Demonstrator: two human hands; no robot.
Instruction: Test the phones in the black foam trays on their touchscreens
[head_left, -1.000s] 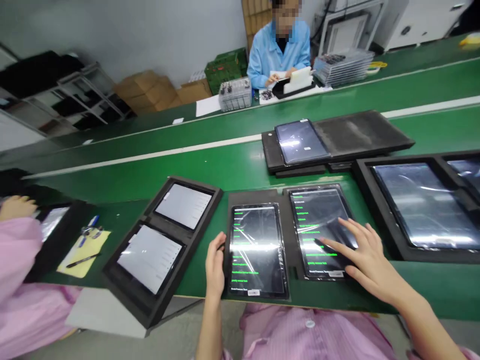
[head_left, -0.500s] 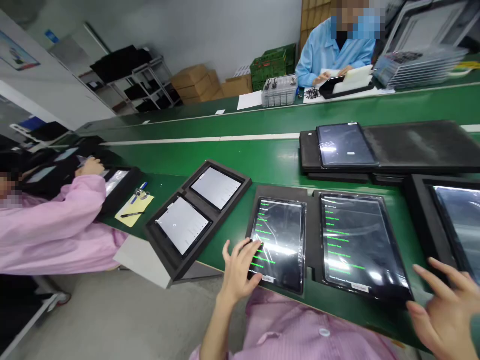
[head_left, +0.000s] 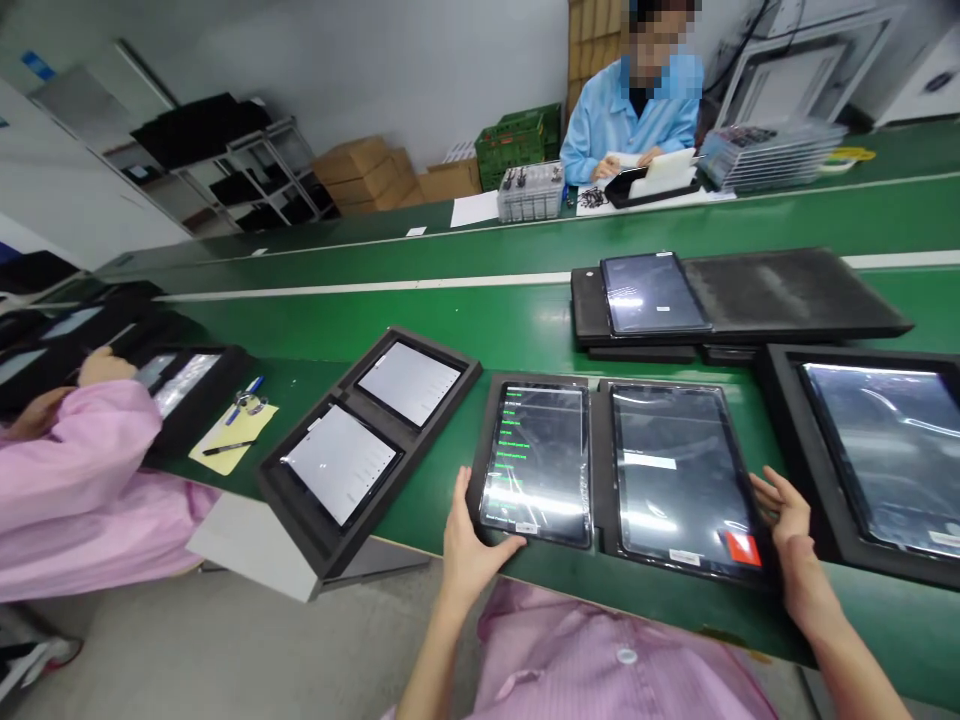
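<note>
In front of me lies a dark foam tray (head_left: 602,455) with two tablets side by side. The left tablet (head_left: 538,455) shows a list in green text on black. On the right tablet (head_left: 671,430) the screen is dark, with a white strip and a red square at its lower right corner. My left hand (head_left: 469,555) grips the tray's left front corner, fingers along the side and thumb by the front edge. At the tray's right edge my right hand (head_left: 796,545) holds on with curled fingers, some hidden behind the edge.
A second tray (head_left: 420,435) with two white-screened tablets sits angled at left. Another tray (head_left: 787,440) with a tablet is close at right. Stacked foam (head_left: 780,290) bearing a tablet (head_left: 652,290) lies behind. Co-workers sit at far left and across the green bench (head_left: 337,315).
My left hand has left the left tablet's screen for the tray's corner. My right hand has come in to the tray's right edge. The right tablet's green list has gone; a red square shows.
</note>
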